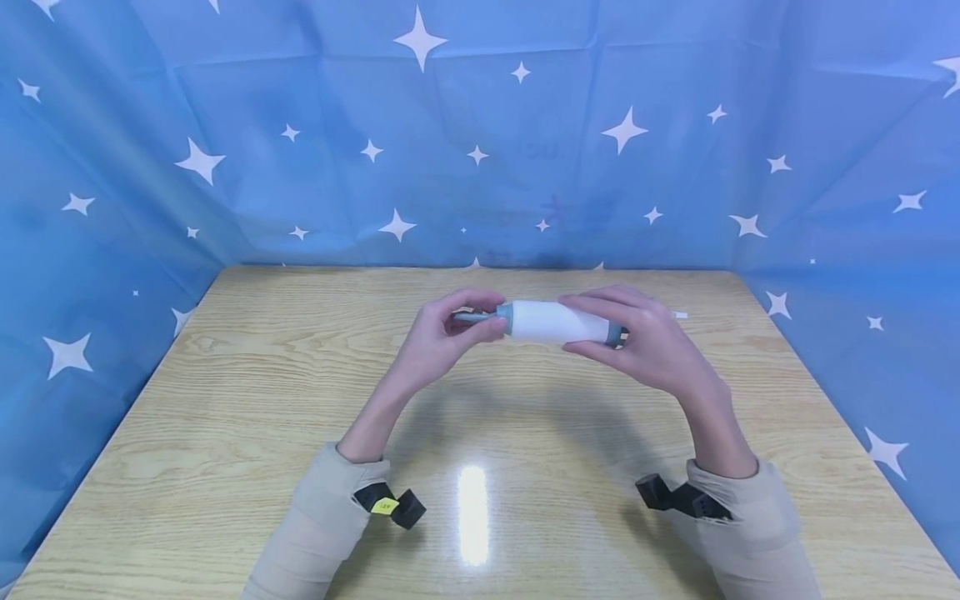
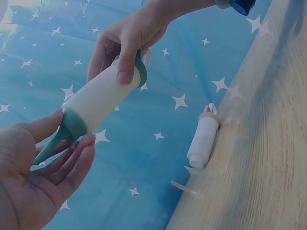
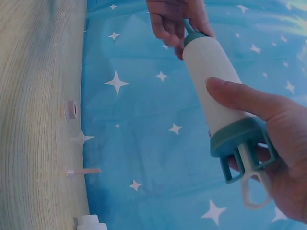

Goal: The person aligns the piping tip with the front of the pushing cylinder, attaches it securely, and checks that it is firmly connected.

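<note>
Both hands hold a white syringe-like tube (image 1: 543, 321) with teal ends, roughly level above the wooden table. My left hand (image 1: 433, 346) pinches the teal collar (image 2: 74, 123) between thumb and fingertips; a tapering teal nozzle (image 2: 52, 145) points back into the palm. My right hand (image 1: 656, 342) grips the other end of the barrel, its thumb (image 3: 230, 93) lying along the white wall. Beyond that grip, the teal end cap (image 3: 237, 136) has open loops at its sides, and a white pull ring (image 3: 256, 190) sticks out from it.
A second white tube (image 2: 204, 139) with a pinkish cap and white ring lies near the table's far edge. Close by are a thin pinkish rod (image 3: 86, 171) and a small pinkish ring (image 3: 71, 109). A blue star-patterned cloth (image 1: 480, 150) hangs behind the table (image 1: 247, 375).
</note>
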The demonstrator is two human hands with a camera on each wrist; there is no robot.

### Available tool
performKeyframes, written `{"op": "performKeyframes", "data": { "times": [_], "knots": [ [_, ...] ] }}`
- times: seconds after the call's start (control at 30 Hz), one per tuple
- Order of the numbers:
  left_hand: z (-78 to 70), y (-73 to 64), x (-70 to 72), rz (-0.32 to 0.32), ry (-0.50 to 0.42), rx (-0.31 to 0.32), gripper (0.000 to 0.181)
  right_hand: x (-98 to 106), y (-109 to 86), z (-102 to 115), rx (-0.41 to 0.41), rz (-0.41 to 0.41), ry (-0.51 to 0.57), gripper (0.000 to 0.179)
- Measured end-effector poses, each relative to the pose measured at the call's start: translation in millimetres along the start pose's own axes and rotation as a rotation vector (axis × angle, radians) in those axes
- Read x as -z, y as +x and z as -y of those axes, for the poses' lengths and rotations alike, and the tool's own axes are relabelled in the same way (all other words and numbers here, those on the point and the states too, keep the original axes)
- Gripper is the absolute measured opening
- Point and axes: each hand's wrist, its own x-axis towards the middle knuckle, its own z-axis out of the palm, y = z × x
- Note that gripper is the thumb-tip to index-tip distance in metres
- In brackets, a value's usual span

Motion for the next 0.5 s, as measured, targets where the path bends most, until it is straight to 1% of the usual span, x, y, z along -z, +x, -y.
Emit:
{"op": "performKeyframes", "data": {
  "times": [0.13,0.2,0.5],
  "knots": [
    [0.9,-0.2,1.5,0.042,-0.023,0.026,0.027,0.0,-0.1,-0.4,0.006,0.002,-0.002,0.057],
    [0.6,-0.4,1.5,0.048,-0.027,0.028,0.027,-0.1,-0.2,-0.4,0.007,0.004,-0.001,0.057],
    [-0.9,-0.8,0.3,0.051,-0.039,-0.003,0.028,-0.4,-0.3,-0.8,0.003,0.0,-0.005,0.057]
  ]
}}
